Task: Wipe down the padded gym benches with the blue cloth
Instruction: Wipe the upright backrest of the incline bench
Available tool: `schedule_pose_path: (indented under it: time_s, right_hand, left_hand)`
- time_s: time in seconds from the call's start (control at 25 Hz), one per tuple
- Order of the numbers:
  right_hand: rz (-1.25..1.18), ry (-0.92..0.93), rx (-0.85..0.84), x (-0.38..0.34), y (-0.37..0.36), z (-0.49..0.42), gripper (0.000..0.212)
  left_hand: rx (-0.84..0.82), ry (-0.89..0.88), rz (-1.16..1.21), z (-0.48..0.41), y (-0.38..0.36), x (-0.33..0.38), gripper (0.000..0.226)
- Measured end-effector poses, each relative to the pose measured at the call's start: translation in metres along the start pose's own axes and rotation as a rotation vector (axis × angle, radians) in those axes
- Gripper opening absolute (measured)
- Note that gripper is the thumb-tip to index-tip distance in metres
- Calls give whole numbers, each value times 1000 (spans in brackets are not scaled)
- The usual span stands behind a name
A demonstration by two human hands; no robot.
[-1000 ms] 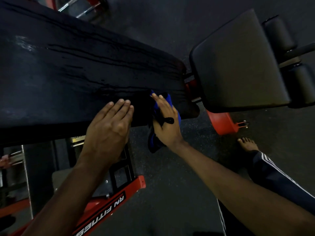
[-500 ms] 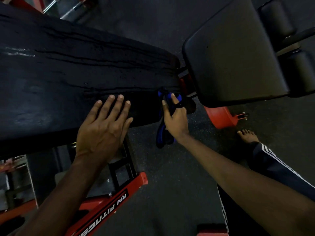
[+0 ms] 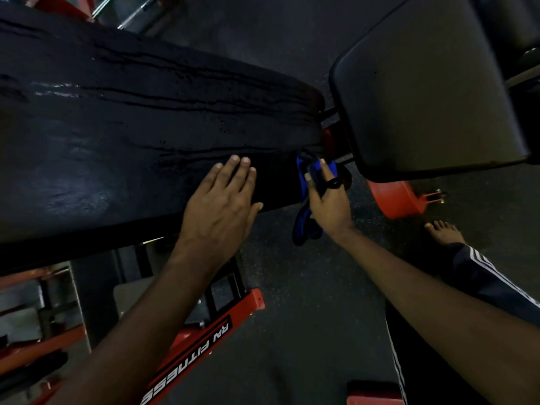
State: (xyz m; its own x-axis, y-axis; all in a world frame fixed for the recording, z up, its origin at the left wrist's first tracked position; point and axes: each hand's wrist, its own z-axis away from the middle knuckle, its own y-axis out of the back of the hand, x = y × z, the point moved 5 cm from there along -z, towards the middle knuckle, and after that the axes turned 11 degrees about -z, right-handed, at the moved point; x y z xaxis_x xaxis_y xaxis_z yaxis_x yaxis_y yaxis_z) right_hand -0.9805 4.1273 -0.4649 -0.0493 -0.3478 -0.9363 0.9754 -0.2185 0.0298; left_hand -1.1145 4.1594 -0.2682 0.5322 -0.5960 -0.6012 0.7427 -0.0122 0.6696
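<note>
I can read only "RN FITNESS", white letters on a black label (image 3: 193,361) along the red bar (image 3: 247,306) near the floor.

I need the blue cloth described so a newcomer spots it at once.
Find the long black bench pad filling the left of the view and follow its near edge to the end beside the square pad. There the right hand grips the blue cloth, the only bright blue thing, hanging below the pad's edge.

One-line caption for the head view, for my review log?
Left hand rests flat on the cracked black bench pad while the right hand holds the blue cloth at its end.
</note>
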Motion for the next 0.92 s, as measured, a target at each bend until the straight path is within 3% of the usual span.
schedule_pose_path:
  time_s: [0.12,0.32,0.4,0.52,0.64,0.76,0.92]
  right_hand:
    - [-67,-82,32,-4,-6,5,57]
    - [-103,210,-50,-34,-33,32,55]
    - [-59,245,-72,-27,-28,26,58]
    - [-68,107,50,-8,-6,2,49]
    - [-60,-46,68,1,6,-15,42]
    - [-94,-132,91,-8,-4,-4,47]
    - [-127,175,-138,-22,-24,16,62]
  left_hand:
    - [-75,-75,-67,-8,-5,4,65]
    - [-25,-53,-92,-8,-9,7,65]
    - [-9,-54,-82,-11,-10,8,65]
    - [-1,-50,-87,-10,-12,9,64]
    - [15,-42,-97,-11,-12,10,64]
    - [33,-25,-92,-12,-13,11,64]
    - [46,-2,-87,-15,-14,12,64]
